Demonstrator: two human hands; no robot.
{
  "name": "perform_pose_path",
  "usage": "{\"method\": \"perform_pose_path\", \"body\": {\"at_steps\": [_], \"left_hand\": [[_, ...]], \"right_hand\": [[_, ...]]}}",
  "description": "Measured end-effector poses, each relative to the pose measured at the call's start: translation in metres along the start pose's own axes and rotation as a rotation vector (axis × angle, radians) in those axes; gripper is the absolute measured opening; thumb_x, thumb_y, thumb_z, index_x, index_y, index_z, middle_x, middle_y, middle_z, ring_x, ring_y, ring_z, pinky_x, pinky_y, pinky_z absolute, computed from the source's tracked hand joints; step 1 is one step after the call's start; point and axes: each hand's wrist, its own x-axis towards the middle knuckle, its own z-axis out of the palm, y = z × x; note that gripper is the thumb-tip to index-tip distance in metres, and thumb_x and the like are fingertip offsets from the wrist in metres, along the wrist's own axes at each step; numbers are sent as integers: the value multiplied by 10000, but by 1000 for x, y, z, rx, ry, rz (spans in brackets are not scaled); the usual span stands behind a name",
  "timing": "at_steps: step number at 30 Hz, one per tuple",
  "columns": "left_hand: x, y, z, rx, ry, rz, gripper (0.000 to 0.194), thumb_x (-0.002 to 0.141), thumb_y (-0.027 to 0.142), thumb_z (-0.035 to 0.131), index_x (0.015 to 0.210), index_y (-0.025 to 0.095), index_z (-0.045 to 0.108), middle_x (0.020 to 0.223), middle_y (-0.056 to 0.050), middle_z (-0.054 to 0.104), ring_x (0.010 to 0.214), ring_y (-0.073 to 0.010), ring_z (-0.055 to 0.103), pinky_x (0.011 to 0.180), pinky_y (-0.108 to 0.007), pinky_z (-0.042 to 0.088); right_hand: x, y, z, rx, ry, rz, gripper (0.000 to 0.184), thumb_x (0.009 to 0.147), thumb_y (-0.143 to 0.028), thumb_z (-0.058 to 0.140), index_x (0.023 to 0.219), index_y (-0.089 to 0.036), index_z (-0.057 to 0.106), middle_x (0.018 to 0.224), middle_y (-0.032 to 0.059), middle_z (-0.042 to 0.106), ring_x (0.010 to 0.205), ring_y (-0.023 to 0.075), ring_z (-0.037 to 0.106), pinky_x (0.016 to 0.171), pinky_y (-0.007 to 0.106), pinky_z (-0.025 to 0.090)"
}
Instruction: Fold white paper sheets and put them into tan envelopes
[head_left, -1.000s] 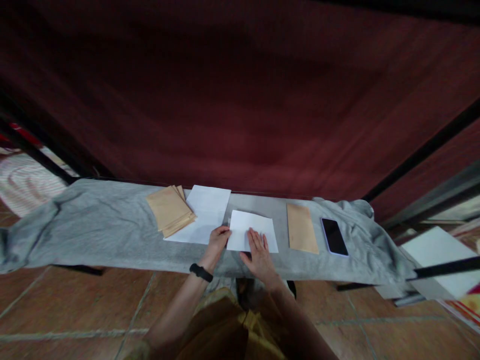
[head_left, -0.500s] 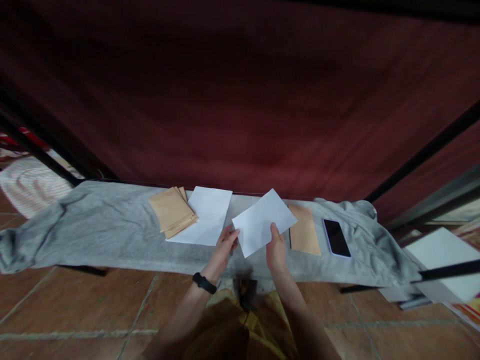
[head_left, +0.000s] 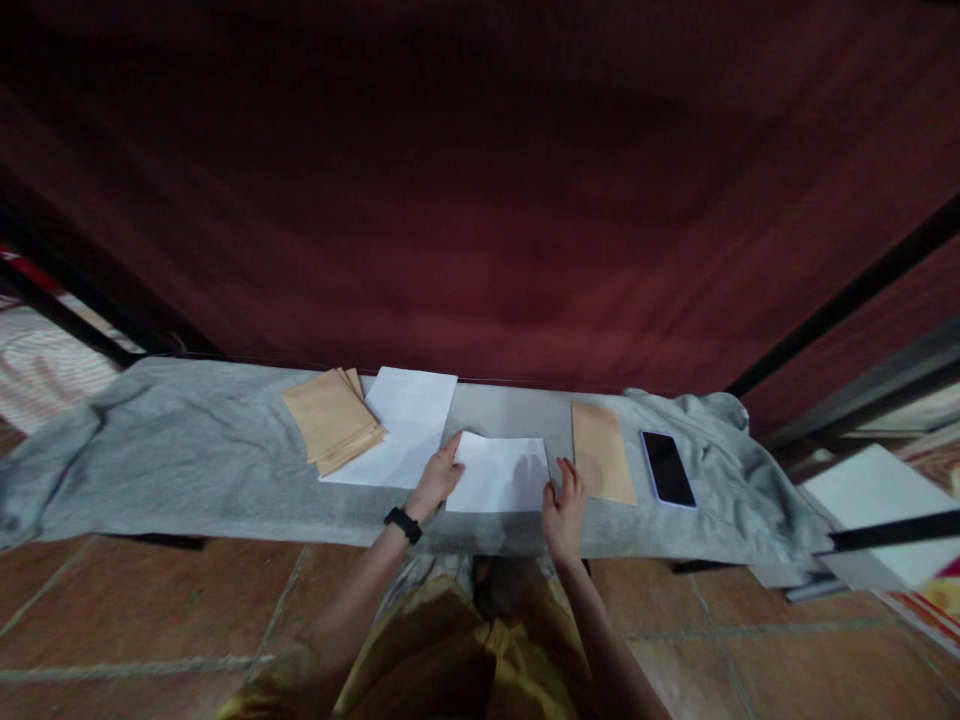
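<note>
Note one white sheet [head_left: 493,476] at the middle of the cloth-covered surface [head_left: 202,430], far-left corner seemingly raised a little. With the left hand [head_left: 437,477], grips its left edge, fingers closed, thumb on top. With the right hand [head_left: 564,505], holds fingers loosely apart and slightly curled just beside its right edge; cannot tell of any contact.

Count at left one stack of brown envelopes [head_left: 334,420], at least three, fanned partly over the larger white paper [head_left: 417,415]; cannot give exact number or contents. Count at right one single brown envelope [head_left: 606,455], flat, contents likewise unknown, and further right one phone [head_left: 668,469], screen up.

See a narrow strip of cloth toward the near edge, a wider one toward the far edge, and a long stretch left of the stack.
</note>
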Motion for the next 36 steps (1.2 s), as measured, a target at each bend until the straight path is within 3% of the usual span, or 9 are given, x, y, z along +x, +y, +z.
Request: {"method": "perform_pose_path", "body": {"at_steps": [3, 7, 10, 13, 15, 17, 21, 26, 36], "left_hand": [[11, 4, 2, 119, -58, -2, 755, 744, 27, 543, 1487, 130, 457, 1194, -103, 736, 1107, -267, 682, 1017, -379, 503], [11, 7, 10, 208, -25, -17, 739, 785, 30, 546, 1508, 107, 414, 1262, -138, 700, 1156, -263, 664, 1038, -381, 498], [-3, 7, 18, 270, 27, -21, 715, 810, 30, 527, 1511, 81, 393, 1362, -182, 622, 1225, -262, 624, 1077, -385, 474], [-21, 9, 32, 393, 157, 66, 648, 869, 50, 464, 1512, 101, 396, 1413, -202, 562, 1274, -277, 584, 1105, -431, 448], [-29, 12, 46, 468, 214, 178, 576, 926, 104, 431, 1501, 132, 421, 1479, -194, 507, 1367, -292, 499, 1153, -483, 391], [-33, 16, 62, 479, 161, 274, 523, 985, 207, 408, 1503, 143, 420, 1530, -169, 474, 1429, -277, 431, 1181, -479, 363], [-32, 20, 85, 514, 54, 278, 554, 1031, 357, 328, 1515, 100, 407, 1564, -179, 435, 1495, -283, 333, 1229, -514, 274], [-31, 13, 81, 586, 58, 303, 630, 1026, 440, 336, 1548, 88, 349, 1612, -177, 339, 1533, -277, 234, 1246, -508, 221], [-36, 6, 74, 654, 84, 264, 687, 1014, 483, 367, 1558, 69, 307, 1632, -202, 273, 1537, -295, 210, 1249, -489, 195]], "right_hand": [[5, -13, 14, -90, -146, -178, 492, 1001, -321, 358, 1459, -182, 473, 1494, 145, 507, 1394, 247, 445, 1136, 475, 395], [15, -22, 45, -280, -264, -298, 522, 1043, -327, 301, 1497, -113, 443, 1537, 168, 476, 1450, 249, 393, 1171, 470, 355], [17, -22, 64, -440, -342, -332, 514, 1050, -317, 304, 1494, -112, 462, 1549, 153, 464, 1463, 253, 384, 1199, 480, 301], [15, -22, 73, -541, -405, -329, 508, 1055, -315, 314, 1501, -122, 459, 1567, 126, 438, 1471, 257, 375, 1225, 477, 240], [13, -23, 73, -574, -425, -317, 513, 1053, -294, 305, 1512, -110, 439, 1579, 129, 414, 1478, 255, 364, 1232, 470, 220], [14, -22, 71, -586, -453, -333, 516, 1036, -237, 303, 1520, -108, 424, 1591, 131, 391, 1485, 247, 351, 1234, 465, 215], [18, -15, 62, -596, -447, -359, 528, 1021, -205, 290, 1527, -113, 412, 1589, 140, 396, 1486, 247, 346, 1222, 478, 243], [21, 0, 48, -589, -329, -362, 532, 1053, -300, 286, 1516, -71, 418, 1570, 184, 415, 1474, 287, 362, 1199, 508, 274], [21, 21, 27, -554, -189, -337, 592, 1064, -425, 315, 1516, -52, 402, 1550, 235, 427, 1431, 305, 425, 1170, 529, 317]]}}
